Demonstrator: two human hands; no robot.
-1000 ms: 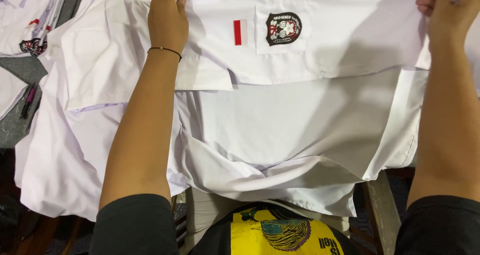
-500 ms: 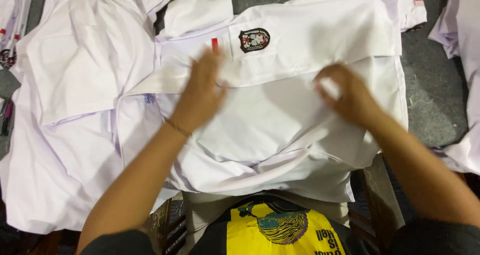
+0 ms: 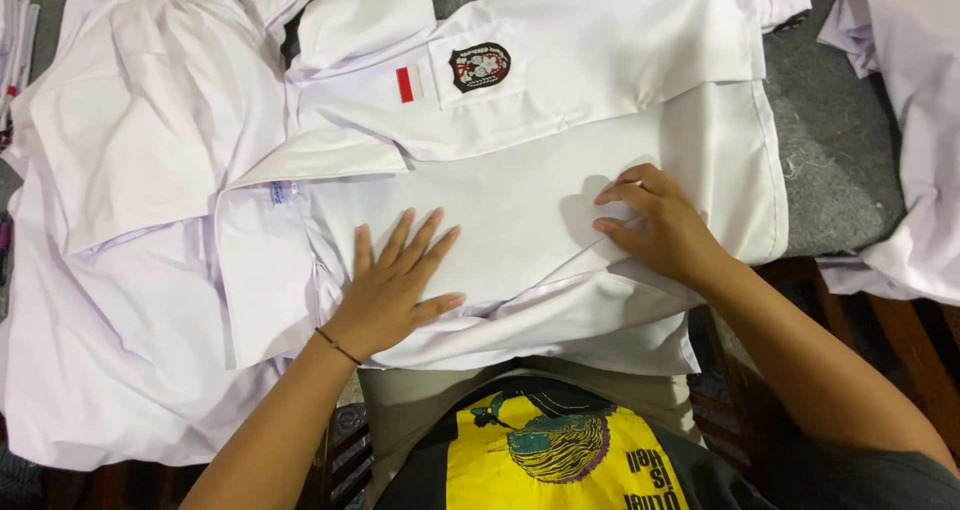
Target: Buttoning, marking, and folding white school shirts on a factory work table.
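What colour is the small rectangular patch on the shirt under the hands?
Red, on the white shirt, seen in the head view: small rectangular patch.

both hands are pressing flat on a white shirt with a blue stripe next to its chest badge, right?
Not quite: the head view shows the stripe beside the badge is red, not blue. Both the left hand and right hand do press on the white shirt.
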